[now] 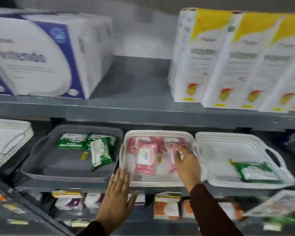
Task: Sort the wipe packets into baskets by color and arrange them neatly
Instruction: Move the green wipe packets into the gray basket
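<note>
Three baskets stand side by side on the middle shelf. The grey basket (46, 171) on the left holds several green wipe packets (100, 154). The white middle basket (153, 182) holds pink wipe packets (146, 155). My right hand (187, 164) lies flat inside it, fingers spread on a pink packet (173, 154) at the right side. My left hand (118, 200) is open, fingers together, against the front left corner of that basket. The white right basket (216, 150) holds one green packet (254, 171).
Another white basket (10, 142) sits at the far left. The upper shelf (143, 108) carries blue-and-white boxes (41, 55) and yellow-and-white cartons (228, 62). Below are small boxes (167, 208). A further basket (279, 205) shows at the lower right, blurred.
</note>
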